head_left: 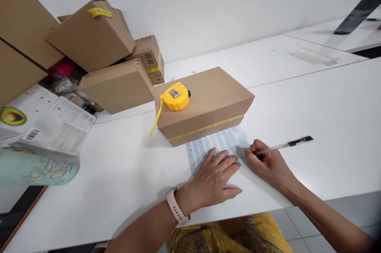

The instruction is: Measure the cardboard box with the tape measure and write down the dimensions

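Observation:
My left hand lies flat with fingers stretched out on a printed sheet of paper on the white table. A pale pink watch is on that wrist. My right hand grips a clear pen with a black cap, its tip at the sheet's right edge. Just behind the sheet stands a closed cardboard box sealed with yellow tape. A yellow tape measure rests on the box's left top, its yellow strap hanging over the edge.
Several cardboard boxes are piled at the back left against the wall. White printed cartons and a mint-green bottle lie at the left. A dark object leans at the far right. The table's near edge runs beside my arms.

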### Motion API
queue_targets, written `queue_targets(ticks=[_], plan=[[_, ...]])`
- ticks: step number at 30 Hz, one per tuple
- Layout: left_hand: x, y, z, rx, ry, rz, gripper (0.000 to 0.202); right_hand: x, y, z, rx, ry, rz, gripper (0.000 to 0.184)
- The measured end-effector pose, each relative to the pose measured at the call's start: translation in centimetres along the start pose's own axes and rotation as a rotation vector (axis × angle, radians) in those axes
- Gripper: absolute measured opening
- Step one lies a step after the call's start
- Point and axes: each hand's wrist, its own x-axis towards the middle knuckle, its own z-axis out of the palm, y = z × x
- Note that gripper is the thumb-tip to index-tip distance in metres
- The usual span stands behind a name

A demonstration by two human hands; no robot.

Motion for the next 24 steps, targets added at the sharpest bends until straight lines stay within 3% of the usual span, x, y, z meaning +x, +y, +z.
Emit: queue_targets(ticks=[24], plan=[[-0.04,-0.06,0.06,-0.008,-0.001,0.007,0.057,0.18,-0.60,-0.19,-0.046,0.061,0.018,0.033]])
